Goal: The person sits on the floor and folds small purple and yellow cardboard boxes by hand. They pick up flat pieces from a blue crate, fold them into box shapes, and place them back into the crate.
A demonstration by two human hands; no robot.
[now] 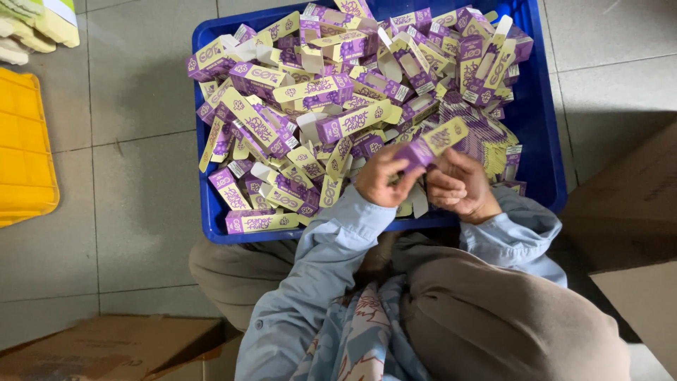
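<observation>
A small purple and pale-yellow carton is held between both my hands above the near edge of a blue plastic crate. My left hand grips its lower end with the fingers curled round it. My right hand touches the carton from the right, fingers bent. The crate is filled with several folded cartons of the same kind and a stack of flat unfolded ones on its right side. Light blue sleeves cover both my forearms.
A yellow crate stands at the left on the grey tiled floor. Brown cardboard boxes lie at the bottom left and at the right. My knees in brown trousers are just below the blue crate.
</observation>
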